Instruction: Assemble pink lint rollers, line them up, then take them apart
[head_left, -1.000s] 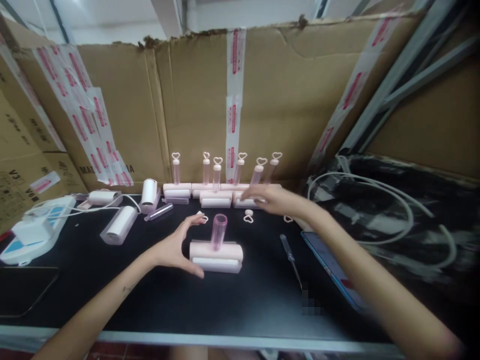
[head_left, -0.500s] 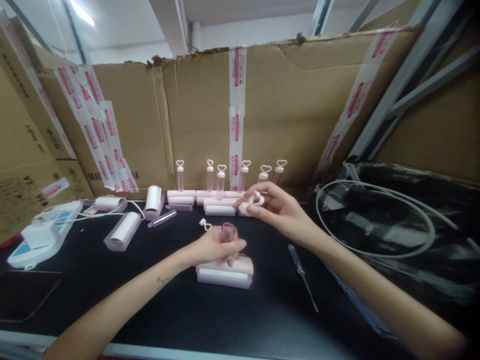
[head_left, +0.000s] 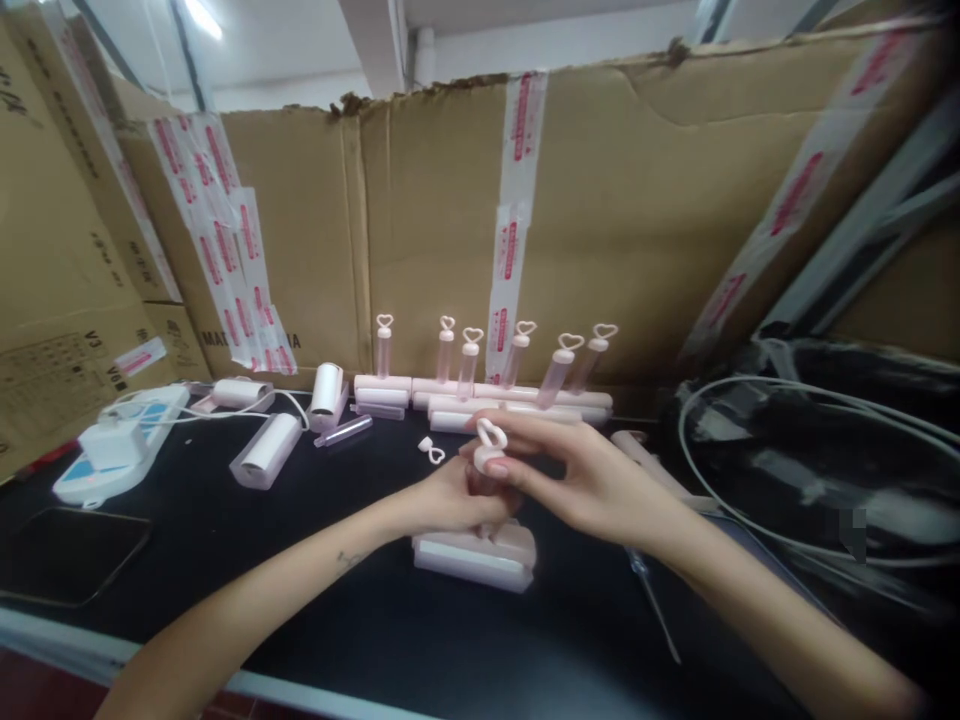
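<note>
Presently pinching heart-topped cap (head_left: 484, 458) in right grip (head_left: 581, 478), wrapping pink tube (head_left: 480, 484) with left grip (head_left: 455, 497), at twelve o'clock from pink roller (head_left: 474, 562). Probably light, stiff, slick; best held by cap's solid base, not squeezing tube hard.

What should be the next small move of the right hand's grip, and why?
Probably press the heart-topped cap gently downward: the right grip holds it at the top of the tube, which the left grip encloses.
</note>
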